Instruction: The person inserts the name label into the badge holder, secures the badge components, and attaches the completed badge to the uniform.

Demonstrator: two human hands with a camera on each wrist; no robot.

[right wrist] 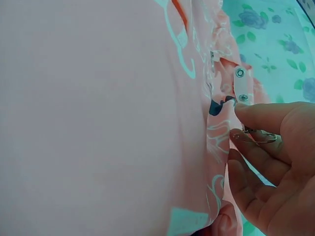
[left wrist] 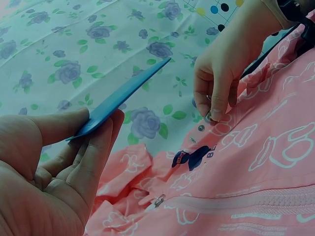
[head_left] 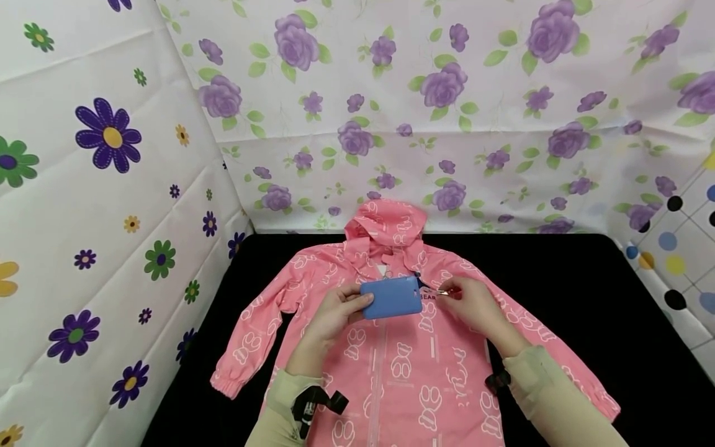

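A pink hooded jacket (head_left: 357, 347) with white cartoon outlines lies front up, its sleeves spread to both sides. Over its chest, my left hand (head_left: 337, 308) pinches a flat blue card holder (head_left: 392, 299) by its left end, thumb on the front. The left wrist view shows the holder (left wrist: 120, 98) edge-on, raised off the cloth. To its right, my right hand (head_left: 472, 303) pinches a metal badge clip (head_left: 445, 292). A clear strap (right wrist: 241, 84) with two snap studs extends from the clip, over the jacket's dark bow print.
The jacket lies on a black tabletop (head_left: 558, 292). Its hood (head_left: 385, 223) reaches toward the purple-flowered backdrop (head_left: 391, 149). A daisy-print wall (head_left: 112, 248) stands on the left, a dotted one (head_left: 678, 242) on the right. A zipper (head_left: 378, 385) runs down the jacket's front.
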